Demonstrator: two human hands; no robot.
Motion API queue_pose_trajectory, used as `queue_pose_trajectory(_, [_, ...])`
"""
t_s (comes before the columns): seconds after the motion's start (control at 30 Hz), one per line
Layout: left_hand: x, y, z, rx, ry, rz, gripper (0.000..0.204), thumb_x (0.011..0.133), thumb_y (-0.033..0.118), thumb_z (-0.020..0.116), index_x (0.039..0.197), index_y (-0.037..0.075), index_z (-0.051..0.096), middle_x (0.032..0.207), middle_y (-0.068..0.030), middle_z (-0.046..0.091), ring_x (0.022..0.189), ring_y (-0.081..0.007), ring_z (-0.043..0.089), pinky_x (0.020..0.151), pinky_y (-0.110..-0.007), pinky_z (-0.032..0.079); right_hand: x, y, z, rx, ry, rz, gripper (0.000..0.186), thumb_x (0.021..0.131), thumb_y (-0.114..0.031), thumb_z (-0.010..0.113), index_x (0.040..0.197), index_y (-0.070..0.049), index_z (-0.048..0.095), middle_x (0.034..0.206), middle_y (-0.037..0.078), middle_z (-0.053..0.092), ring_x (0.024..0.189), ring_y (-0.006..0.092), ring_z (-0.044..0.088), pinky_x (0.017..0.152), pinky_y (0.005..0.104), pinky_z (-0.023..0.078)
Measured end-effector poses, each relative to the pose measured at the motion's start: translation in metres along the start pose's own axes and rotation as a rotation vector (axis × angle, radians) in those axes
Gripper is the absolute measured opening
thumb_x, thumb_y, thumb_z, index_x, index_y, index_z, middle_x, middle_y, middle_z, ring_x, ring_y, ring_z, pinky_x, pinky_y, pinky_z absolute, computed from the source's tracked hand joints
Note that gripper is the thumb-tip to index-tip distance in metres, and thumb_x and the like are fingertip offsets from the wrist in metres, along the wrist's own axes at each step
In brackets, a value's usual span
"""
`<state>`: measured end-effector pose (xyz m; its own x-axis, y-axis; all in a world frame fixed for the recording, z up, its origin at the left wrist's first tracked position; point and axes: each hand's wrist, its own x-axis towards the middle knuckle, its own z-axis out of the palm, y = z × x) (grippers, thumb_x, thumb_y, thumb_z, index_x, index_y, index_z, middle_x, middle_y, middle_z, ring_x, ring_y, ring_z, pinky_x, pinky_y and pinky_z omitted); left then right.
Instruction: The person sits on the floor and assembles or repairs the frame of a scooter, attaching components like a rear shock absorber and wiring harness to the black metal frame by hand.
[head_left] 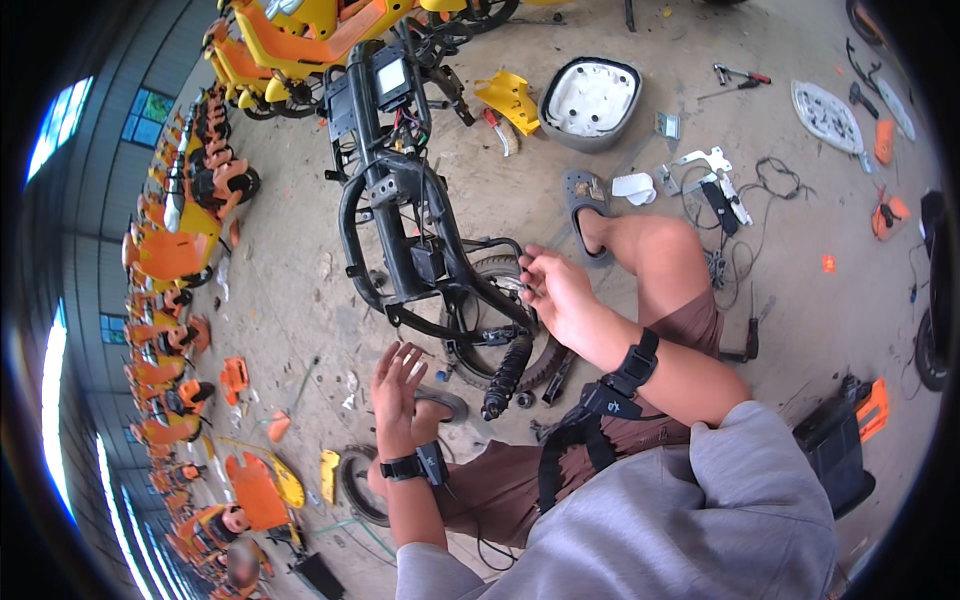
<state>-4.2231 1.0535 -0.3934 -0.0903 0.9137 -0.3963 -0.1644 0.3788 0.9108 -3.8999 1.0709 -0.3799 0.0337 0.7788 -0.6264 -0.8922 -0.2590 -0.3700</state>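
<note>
A black scooter frame [402, 265] stands before me, with a controller box [390, 80] and wires at its top. Its lower end meets a wheel [465, 362] and a coil shock absorber [505, 375], which hangs tilted downward. My left hand [398, 385] is raised just below the frame, left of the shock, fingers apart and holding nothing visible. My right hand [550, 292] is beside the frame's right rear tube, fingers loosely bent and apart, with nothing visible in them; whether a fingertip touches the tube I cannot tell.
Yellow and orange scooters [172, 255] line the left and top. A padded grey housing [590, 100], yellow panel [505, 95], metal brackets [700, 165], cables, tools [745, 80] and a loose tyre [355, 485] lie around. A dark seat [835, 460] lies lower right.
</note>
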Motion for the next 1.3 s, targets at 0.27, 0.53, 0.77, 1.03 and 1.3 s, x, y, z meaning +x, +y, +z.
queue_pose_trajectory(0.27, [-0.002,0.003,-0.037,-0.310,0.106,0.176,0.022,0.096,0.016,0.058,0.114,0.002,0.058,0.097,-0.0095,0.065,0.090,-0.0223,0.064,0.086,-0.036,0.052,0.162,0.010,-0.084,-0.065,0.027,0.047,0.008,0.090,-0.013,0.056,0.097,-0.010,0.058,0.079,0.003,0.063,0.064,0.0154,0.055,0.057,0.0302,0.045])
queue_pose_trajectory(0.53, [-0.039,0.022,-0.021,-0.400,0.244,0.209,0.015,0.096,0.009,0.056,0.106,-0.003,0.059,0.089,-0.0121,0.064,0.080,-0.0198,0.061,0.076,-0.031,0.050,0.171,0.092,-0.233,-2.109,0.034,-0.128,0.031,0.080,-0.023,0.065,0.109,-0.012,0.069,0.106,0.017,0.069,0.102,0.0335,0.064,0.091,0.0435,0.050])
queue_pose_trajectory(0.77, [-0.054,0.010,-0.042,-0.334,0.269,0.168,0.015,0.096,0.008,0.055,0.104,-0.003,0.060,0.086,-0.0113,0.064,0.073,-0.0186,0.061,0.069,-0.029,0.051,0.155,0.118,-0.234,-2.130,0.144,-0.010,0.048,0.084,-0.032,0.068,0.124,-0.006,0.059,0.124,0.021,0.060,0.116,0.0380,0.057,0.098,0.0473,0.046])
queue_pose_trajectory(1.03, [-0.058,-0.003,-0.051,-0.337,0.253,0.160,0.013,0.097,0.008,0.054,0.103,-0.002,0.060,0.085,-0.0114,0.064,0.072,-0.0184,0.061,0.068,-0.030,0.052,0.182,0.091,-0.260,-1.923,0.044,0.330,0.031,0.087,-0.026,0.067,0.090,0.004,0.070,0.079,0.015,0.072,0.064,0.0252,0.070,0.070,0.0364,0.057])
queue_pose_trajectory(1.3, [-0.054,0.013,-0.029,-0.356,0.100,0.277,0.016,0.097,0.009,0.055,0.104,-0.004,0.060,0.085,-0.0134,0.066,0.074,-0.0205,0.064,0.070,-0.031,0.054,0.131,0.085,-0.142,-2.445,-0.111,0.002,0.021,0.073,-0.019,0.071,0.086,-0.003,0.074,0.093,0.019,0.071,0.090,0.0342,0.069,0.079,0.0430,0.056])
